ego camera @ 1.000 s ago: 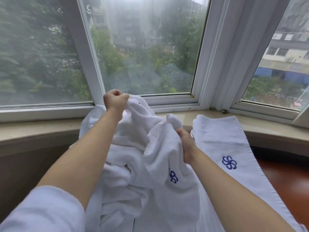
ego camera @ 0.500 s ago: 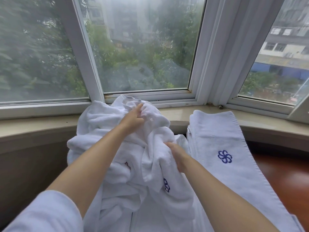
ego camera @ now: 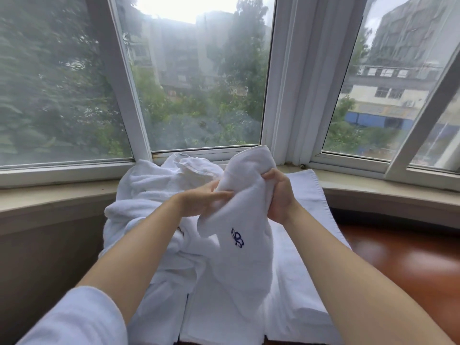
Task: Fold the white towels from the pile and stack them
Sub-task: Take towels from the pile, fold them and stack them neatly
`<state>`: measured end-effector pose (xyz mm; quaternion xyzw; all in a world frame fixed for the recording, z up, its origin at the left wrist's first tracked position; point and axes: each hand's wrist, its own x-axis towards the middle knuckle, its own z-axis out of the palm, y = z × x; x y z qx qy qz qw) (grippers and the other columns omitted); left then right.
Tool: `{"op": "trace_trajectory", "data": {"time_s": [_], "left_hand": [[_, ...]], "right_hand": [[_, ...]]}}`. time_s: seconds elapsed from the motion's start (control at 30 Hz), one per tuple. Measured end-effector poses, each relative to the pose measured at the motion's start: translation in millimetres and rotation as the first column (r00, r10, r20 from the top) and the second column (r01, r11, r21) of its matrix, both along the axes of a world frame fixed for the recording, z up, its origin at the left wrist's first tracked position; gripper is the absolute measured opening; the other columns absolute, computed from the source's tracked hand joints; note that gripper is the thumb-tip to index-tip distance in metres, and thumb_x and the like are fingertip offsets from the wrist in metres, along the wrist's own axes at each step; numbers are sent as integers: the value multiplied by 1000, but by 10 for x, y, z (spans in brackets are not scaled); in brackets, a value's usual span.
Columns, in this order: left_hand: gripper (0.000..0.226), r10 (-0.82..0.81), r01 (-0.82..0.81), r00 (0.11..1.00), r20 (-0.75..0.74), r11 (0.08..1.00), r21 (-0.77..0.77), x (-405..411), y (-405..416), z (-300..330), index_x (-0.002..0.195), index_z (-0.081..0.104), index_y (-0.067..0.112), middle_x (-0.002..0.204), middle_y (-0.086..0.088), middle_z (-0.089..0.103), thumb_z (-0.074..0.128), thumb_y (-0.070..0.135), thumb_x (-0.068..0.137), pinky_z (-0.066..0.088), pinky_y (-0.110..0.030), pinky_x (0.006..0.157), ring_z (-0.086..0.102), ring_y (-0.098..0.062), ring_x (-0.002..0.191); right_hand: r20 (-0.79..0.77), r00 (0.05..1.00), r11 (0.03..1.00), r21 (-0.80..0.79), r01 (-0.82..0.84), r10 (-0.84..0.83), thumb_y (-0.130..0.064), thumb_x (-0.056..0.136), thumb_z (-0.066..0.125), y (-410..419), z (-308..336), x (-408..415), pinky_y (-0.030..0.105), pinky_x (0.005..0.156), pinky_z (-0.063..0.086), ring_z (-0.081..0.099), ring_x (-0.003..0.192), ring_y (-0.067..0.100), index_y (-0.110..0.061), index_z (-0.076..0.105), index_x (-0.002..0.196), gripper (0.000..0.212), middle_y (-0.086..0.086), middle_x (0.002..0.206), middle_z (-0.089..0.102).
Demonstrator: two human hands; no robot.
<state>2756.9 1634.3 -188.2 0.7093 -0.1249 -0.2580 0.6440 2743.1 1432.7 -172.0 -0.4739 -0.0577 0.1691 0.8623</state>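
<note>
A white towel with a blue embroidered logo (ego camera: 242,235) hangs bunched in front of me, lifted above the rest. My right hand (ego camera: 280,195) grips its upper right part with curled fingers. My left hand (ego camera: 202,199) holds its left edge, fingers stretched along the cloth and thumb tucked behind. A crumpled pile of white towels (ego camera: 149,192) lies to the left against the window ledge. A flat white towel (ego camera: 308,192) lies spread out at the right, partly hidden behind the lifted one.
A beige window ledge (ego camera: 373,185) runs across under a bay window with white frames (ego camera: 129,95). A reddish-brown wooden surface (ego camera: 410,265) lies at the right. More white cloth lies flat below the hanging towel.
Both hands came together on one logo towel and lifted it up and to the right, clear of the pile. My left hand left the top of the pile.
</note>
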Motion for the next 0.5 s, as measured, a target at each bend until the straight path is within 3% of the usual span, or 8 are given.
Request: {"op": "trace_trajectory", "data": {"time_s": [0.17,0.37,0.43,0.5], "left_hand": [[48,-54,31,982,-184,992,-126,-249,5,74,119,57,17,106,-4,72,72,26,75,58,-32,73,70,-17,92],[24,60,-101,983,-174,966,-239,-405,-56,312,90,79,13,90,-5,75,69,19,69,56,-26,67,72,-16,79],[20,124,-160,980,-158,957,-241,-452,-58,394,89,79,12,90,-7,75,65,15,75,57,-28,67,72,-18,79],[22,198,-219,973,-116,954,-203,-505,-12,503,97,76,9,91,-9,75,66,13,77,59,-28,67,72,-19,78]], "right_hand": [[51,998,992,118,-52,46,-23,67,46,-209,153,-170,33,77,53,66,84,29,-7,73,87,38,13,86,68],[83,995,982,177,-65,51,-23,70,47,-270,307,-366,32,77,53,66,84,28,-8,73,90,36,11,88,69],[92,996,992,124,-21,10,-21,73,47,-245,378,-395,32,76,53,65,83,28,-7,70,93,34,12,88,67],[104,991,995,-55,86,-80,-17,79,47,-248,455,-403,30,69,52,64,80,27,-7,69,94,29,12,86,66]]}}
